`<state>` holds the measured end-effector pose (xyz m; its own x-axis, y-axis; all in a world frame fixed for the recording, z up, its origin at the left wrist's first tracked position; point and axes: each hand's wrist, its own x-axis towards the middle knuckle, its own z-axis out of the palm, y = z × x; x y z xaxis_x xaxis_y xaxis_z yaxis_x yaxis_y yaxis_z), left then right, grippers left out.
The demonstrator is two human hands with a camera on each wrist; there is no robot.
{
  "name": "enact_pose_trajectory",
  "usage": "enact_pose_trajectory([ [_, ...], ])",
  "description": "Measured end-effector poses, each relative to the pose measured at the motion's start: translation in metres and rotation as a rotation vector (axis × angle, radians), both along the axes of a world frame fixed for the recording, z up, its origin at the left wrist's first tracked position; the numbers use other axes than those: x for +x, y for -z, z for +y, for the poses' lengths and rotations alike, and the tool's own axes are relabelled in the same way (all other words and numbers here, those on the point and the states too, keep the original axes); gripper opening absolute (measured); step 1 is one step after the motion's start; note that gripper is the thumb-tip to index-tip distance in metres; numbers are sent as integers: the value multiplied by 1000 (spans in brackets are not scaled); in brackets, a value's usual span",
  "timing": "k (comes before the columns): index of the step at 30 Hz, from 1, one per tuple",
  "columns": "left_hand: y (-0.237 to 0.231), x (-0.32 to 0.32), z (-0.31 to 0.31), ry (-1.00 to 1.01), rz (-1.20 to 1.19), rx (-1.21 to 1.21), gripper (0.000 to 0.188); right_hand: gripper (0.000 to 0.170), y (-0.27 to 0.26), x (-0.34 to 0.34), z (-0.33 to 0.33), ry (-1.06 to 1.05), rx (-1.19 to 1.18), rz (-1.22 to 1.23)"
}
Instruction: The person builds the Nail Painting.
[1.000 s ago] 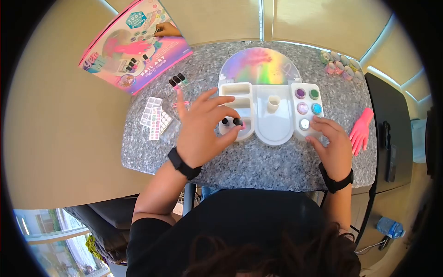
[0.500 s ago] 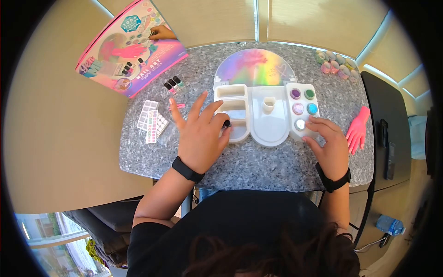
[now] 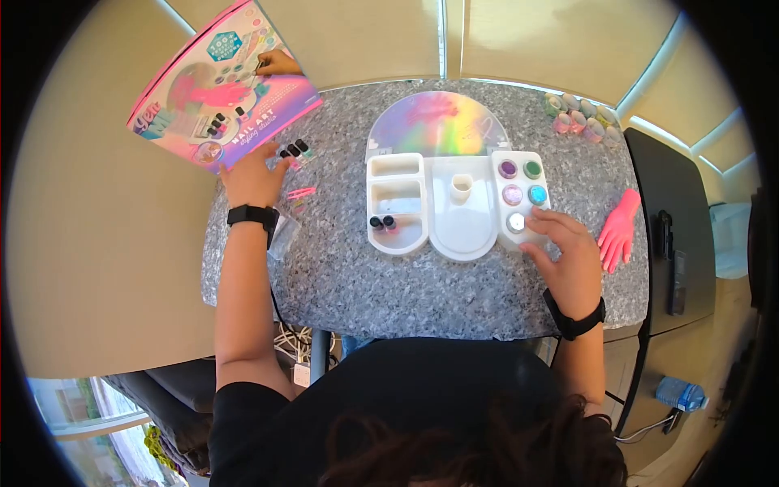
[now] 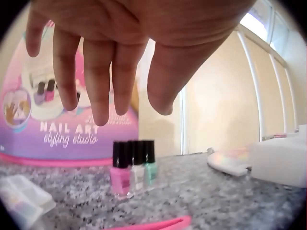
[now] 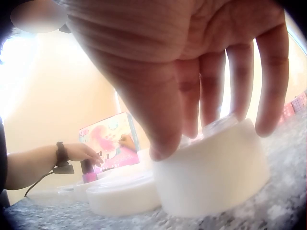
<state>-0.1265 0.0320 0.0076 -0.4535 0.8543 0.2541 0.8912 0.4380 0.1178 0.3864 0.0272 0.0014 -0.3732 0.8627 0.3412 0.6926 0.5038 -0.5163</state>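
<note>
My left hand [image 3: 253, 180] hangs over the back left of the table, beside three small polish bottles [image 3: 295, 152] with black caps. In the left wrist view, its fingers point down above the pink, clear and mint bottles [image 4: 137, 173], holding nothing. My right hand [image 3: 573, 264] rests at the front of the white tray's right section [image 3: 510, 240], thumb and fingertips around the section's edge by the white pot [image 3: 515, 222]; the right wrist view shows the thumb on its wall [image 5: 211, 177]. Two black-capped bottles [image 3: 383, 223] lie in the tray's lower left compartment.
A nail art box [image 3: 219, 89] stands at the back left. A pink clip [image 3: 301, 193] lies in front of the bottles. At the right are a pink model hand [image 3: 621, 230] and several small containers [image 3: 586, 120]. The rainbow panel [image 3: 438, 122] is behind the tray.
My left hand has let go of a black-capped bottle in the lower left compartment and moved left and back to the three bottles. My right hand stays at the tray.
</note>
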Motion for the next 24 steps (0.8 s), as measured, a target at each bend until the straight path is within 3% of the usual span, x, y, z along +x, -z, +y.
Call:
enact_pose_trajectory([
  [7, 9, 9, -9, -74, 111, -13, 34, 36, -1, 0, -2, 11, 15, -9],
  [9, -17, 37, -26, -32, 177, 148, 27, 35, -2, 1, 0, 7, 13, -18],
  [13, -63, 123, -63, 406, -3, 373, 21, 35, -2, 1, 0, -4, 4, -25],
  [14, -63, 140, -71, 404, -7, 372, 21, 35, -2, 1, 0, -5, 2, -29],
  [16, -61, 169, -80, 584, -65, 274, 21, 35, -3, -1, -1, 5, 15, -44],
  [24, -15, 187, -72, 597, -40, 195, 17, 35, -3, -2, -4, 17, 32, -49],
])
